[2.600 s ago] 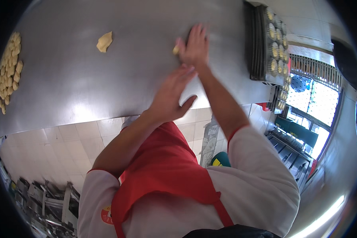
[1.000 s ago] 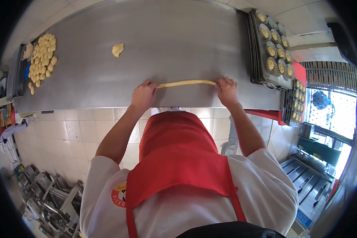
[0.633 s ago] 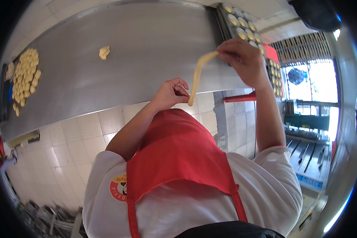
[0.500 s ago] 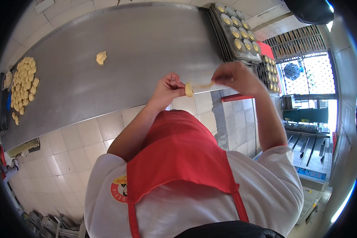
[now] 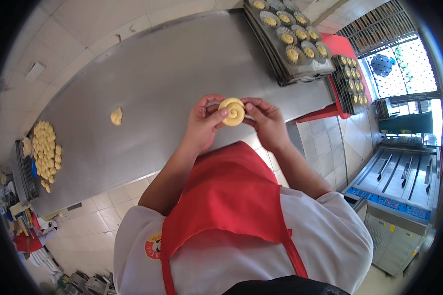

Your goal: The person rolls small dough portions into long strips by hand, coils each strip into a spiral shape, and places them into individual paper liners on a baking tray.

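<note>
A flat spiral of pale yellow dough (image 5: 233, 116) is held up between my two hands, above the near edge of the steel table. My left hand (image 5: 202, 118) pinches its left side, thumb on the face of the coil and fingers behind. My right hand (image 5: 267, 120) grips the right side of the same spiral with thumb and fingertips. Farther left on the table lies a single loose lump of dough (image 5: 116, 116). At the table's left end sits a cluster of several small dough pieces (image 5: 45, 147).
The steel table (image 5: 157, 83) runs across in front of me. Stacked baking trays (image 5: 300, 73) at its right end carry fluted paper cups with dough coils. More filled trays (image 5: 352, 83) stand on a red surface beyond. A metal appliance (image 5: 389, 182) with blue control panels is at right.
The dangling strip of dough is now wound into a full spiral. My right hand has come in leftward to the coil, and the head view has shifted.
</note>
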Demonstrator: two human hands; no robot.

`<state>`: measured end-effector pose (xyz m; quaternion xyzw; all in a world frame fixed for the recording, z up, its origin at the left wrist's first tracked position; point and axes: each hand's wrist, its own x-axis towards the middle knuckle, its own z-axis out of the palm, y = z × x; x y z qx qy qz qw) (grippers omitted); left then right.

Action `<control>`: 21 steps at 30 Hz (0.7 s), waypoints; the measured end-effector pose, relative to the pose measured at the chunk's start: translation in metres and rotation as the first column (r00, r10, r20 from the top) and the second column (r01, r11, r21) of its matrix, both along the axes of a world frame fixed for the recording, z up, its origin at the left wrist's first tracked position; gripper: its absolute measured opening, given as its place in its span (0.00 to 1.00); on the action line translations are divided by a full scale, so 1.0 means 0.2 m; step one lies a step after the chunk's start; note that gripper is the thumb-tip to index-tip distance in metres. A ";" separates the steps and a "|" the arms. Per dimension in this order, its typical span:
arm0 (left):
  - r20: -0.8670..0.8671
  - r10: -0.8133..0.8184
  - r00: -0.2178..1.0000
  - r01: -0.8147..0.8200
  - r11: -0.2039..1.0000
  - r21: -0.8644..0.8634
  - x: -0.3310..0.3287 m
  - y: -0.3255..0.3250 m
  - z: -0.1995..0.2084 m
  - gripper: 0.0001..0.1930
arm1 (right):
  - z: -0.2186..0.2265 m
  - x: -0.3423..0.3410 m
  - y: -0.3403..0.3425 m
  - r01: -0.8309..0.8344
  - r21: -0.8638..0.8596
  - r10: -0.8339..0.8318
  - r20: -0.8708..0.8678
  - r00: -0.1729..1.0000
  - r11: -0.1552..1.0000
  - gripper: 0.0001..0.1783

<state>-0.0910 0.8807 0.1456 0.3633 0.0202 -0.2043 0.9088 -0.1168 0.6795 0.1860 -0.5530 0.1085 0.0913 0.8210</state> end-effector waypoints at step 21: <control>0.296 0.452 0.841 0.181 -0.752 0.634 0.47 1.14 -0.63 0.41 | -0.16 2.61 -1.40 0.352 -0.933 -0.071 0.347 0.935 0.078 0.22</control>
